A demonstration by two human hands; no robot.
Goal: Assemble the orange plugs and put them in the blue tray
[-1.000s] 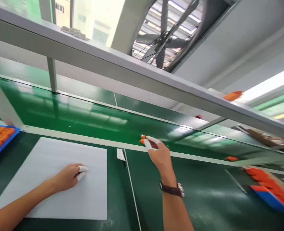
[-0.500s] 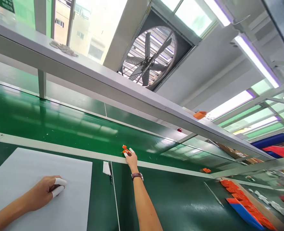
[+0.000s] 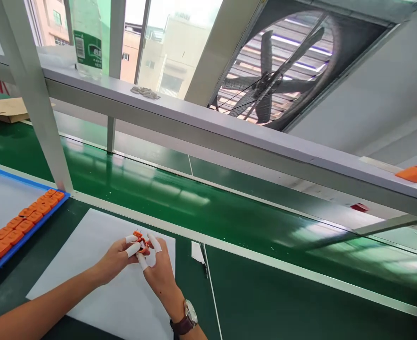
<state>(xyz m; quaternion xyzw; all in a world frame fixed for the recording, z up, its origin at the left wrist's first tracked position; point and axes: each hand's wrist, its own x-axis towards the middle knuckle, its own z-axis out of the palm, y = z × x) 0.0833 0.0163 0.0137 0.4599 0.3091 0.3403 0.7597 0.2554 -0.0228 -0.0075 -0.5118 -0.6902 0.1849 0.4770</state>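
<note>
Above a white sheet (image 3: 123,293), both hands meet around a small orange plastic part (image 3: 138,234) with a ring-like opening. My left hand (image 3: 118,257) pinches it from the left. From the other side my right hand (image 3: 161,269) has thumb and finger closed on its edge. White finger cots cover the working fingertips of both hands, and a watch is on the right wrist. The fingers partly hide the part, so its exact kind does not show.
A blue-edged tray (image 3: 35,226) at left holds rows of orange pieces (image 3: 20,225). Right of the sheet lie a white scrap (image 3: 197,251) and a thin dark tool (image 3: 204,264). A raised shelf (image 3: 229,123) carries a bottle (image 3: 87,47) and an orange piece (image 3: 415,173).
My right hand has brought the orange part from the green strip left to the sheet. The left hand has risen to meet it and now grips it too. The view has swung left.
</note>
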